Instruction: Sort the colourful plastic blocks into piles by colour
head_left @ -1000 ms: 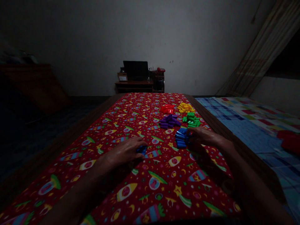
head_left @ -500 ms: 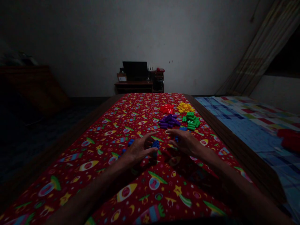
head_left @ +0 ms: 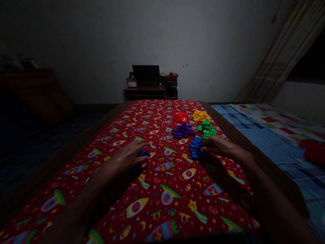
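Note:
My left hand (head_left: 125, 157) is low over the red patterned cloth, left of centre, fingers stretched forward and apart from the thumb. Several small blue plastic pieces (head_left: 144, 154) show by its fingertips, partly covered by the hand. To the right, my right hand (head_left: 222, 147) reaches in at the side of a pile of blue plastic pieces (head_left: 195, 148). Its fingers are loosely bent and parted at the pile's right edge, and their undersides are in shadow. Whether the fingertips touch the pile is hard to make out.
Beyond the blue pile lie piles of purple (head_left: 182, 131), green (head_left: 207, 128), red (head_left: 180, 117) and yellow pieces (head_left: 200, 116). The cloth (head_left: 165, 189) covers a long table. A bed (head_left: 256, 135) stands at the right, and a desk with a dark monitor (head_left: 146, 75) at the far wall.
My hands have moved apart. The left went left, over the blue pieces there; the right went right, uncovering the blue pile. The blue piece between them at centre no longer shows there.

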The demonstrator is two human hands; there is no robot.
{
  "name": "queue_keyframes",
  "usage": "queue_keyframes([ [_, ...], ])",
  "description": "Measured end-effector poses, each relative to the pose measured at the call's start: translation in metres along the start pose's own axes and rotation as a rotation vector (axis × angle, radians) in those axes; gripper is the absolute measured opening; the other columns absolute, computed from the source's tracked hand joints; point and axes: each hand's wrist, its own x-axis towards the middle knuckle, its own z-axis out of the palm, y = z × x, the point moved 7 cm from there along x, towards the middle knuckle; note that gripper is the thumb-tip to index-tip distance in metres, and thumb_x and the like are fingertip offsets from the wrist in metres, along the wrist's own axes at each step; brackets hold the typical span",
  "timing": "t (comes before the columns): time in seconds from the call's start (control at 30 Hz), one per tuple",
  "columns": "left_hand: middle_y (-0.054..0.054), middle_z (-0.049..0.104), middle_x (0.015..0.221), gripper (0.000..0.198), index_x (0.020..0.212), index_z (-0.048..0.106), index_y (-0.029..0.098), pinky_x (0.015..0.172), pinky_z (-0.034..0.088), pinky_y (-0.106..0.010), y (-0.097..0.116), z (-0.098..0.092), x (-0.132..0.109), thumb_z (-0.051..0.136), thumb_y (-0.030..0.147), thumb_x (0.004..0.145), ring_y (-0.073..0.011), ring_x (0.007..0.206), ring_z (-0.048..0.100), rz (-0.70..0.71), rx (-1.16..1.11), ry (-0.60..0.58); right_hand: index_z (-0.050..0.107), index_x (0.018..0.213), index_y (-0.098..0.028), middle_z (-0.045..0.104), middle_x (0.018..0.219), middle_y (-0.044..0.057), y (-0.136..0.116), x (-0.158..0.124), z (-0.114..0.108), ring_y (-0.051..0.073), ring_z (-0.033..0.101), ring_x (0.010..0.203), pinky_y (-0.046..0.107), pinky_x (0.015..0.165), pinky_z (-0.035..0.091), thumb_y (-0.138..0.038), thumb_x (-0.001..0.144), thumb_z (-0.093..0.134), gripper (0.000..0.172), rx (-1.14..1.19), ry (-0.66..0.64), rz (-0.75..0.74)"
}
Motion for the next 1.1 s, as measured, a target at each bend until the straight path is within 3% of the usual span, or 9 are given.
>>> queue_keyframes([
  [0.1,-0.007,0.065,0.117,0.038,0.118,0.063,0.024,0.093,0.047,-0.032,-0.016,0.015,-0.001,0.057,0.043,0.085,-0.024,0.108,0.061,-0.025,0.03,-0.09,0.07,0.083,-0.016,0.066,0.073,0.005,0.015,-0.001,-0.007,0.013,0.054,0.062,0.024,0.053,0.027,-0.035,0.089,0.054,0.025,-0.094,0.05,0.176],
  [0.23,-0.006,0.066,0.114,0.035,0.112,0.066,0.024,0.092,0.046,-0.031,-0.021,0.024,0.003,0.054,0.045,0.087,-0.0235,0.105,0.061,-0.043,-0.007,-0.03,0.071,0.09,-0.019,0.069,0.084,0.008,0.013,-0.008,-0.019,0.016,0.059,0.071,0.025,0.055,0.027,-0.036,0.09,0.052,0.026,-0.245,0.148,0.319],
  [0.37,-0.006,0.068,0.111,0.041,0.11,0.067,0.025,0.088,0.047,-0.033,-0.024,0.026,0.011,0.056,0.054,0.084,-0.0248,0.101,0.062,-0.076,-0.096,-0.003,0.071,0.085,-0.019,0.069,0.079,0.007,0.001,-0.014,-0.016,0.015,0.059,0.067,0.025,0.054,0.027,-0.033,0.088,0.054,0.022,-0.227,-0.006,0.255],
  [0.47,-0.006,0.07,0.101,0.042,0.103,0.068,0.023,0.08,0.049,-0.032,-0.018,0.024,0.016,0.055,0.058,0.082,-0.0241,0.091,0.064,-0.08,-0.13,0.023,0.071,0.092,-0.019,0.07,0.085,0.008,-0.005,-0.019,-0.004,0.016,0.062,0.072,0.023,0.054,0.03,-0.028,0.082,0.062,0.016,-0.242,-0.143,0.232],
  [0.63,-0.007,0.07,0.096,0.039,0.097,0.069,0.02,0.08,0.049,-0.032,-0.008,0.02,0.015,0.054,0.054,0.083,-0.0229,0.087,0.064,-0.048,-0.117,0.065,0.07,0.094,-0.016,0.07,0.09,0.01,-0.009,-0.017,0.012,0.019,0.064,0.079,0.023,0.057,0.034,-0.019,0.079,0.063,0.017,-0.257,-0.159,0.234],
  [0.8,-0.008,0.071,0.102,0.041,0.102,0.069,0.02,0.083,0.05,-0.034,-0.005,0.01,0.014,0.056,0.053,0.081,-0.0252,0.094,0.064,-0.107,-0.168,0.103,0.066,0.081,-0.017,0.066,0.074,0.007,-0.003,-0.015,0.008,0.015,0.057,0.062,0.025,0.053,0.028,-0.018,0.083,0.054,0.013,-0.257,-0.01,0.189],
  [0.93,-0.008,0.071,0.105,0.04,0.105,0.069,0.019,0.08,0.053,-0.033,0.011,0.001,0.017,0.058,0.046,0.077,-0.0245,0.092,0.066,-0.128,-0.256,0.125,0.064,0.081,-0.019,0.062,0.067,0.005,-0.006,-0.017,-0.008,0.014,0.052,0.056,0.026,0.051,0.024,-0.023,0.089,0.049,0.017,-0.265,0.213,0.163],
  [1.03,-0.008,0.071,0.105,0.041,0.105,0.069,0.018,0.077,0.054,-0.032,0.024,0.007,0.019,0.061,0.044,0.075,-0.0231,0.088,0.067,-0.106,-0.377,0.129,0.065,0.091,-0.019,0.065,0.069,0.006,-0.024,-0.012,-0.007,0.015,0.056,0.058,0.025,0.052,0.028,-0.031,0.093,0.046,0.022,-0.197,0.378,0.125],
  [1.1,-0.007,0.072,0.104,0.041,0.108,0.067,0.018,0.075,0.055,-0.031,0.033,0.018,0.02,0.063,0.042,0.075,-0.022,0.086,0.068,-0.091,-0.477,0.103,0.062,0.109,-0.019,0.07,0.084,0.008,-0.049,-0.006,0.006,0.017,0.062,0.069,0.025,0.057,0.037,-0.031,0.093,0.047,0.025,-0.082,0.439,-0.043],
])
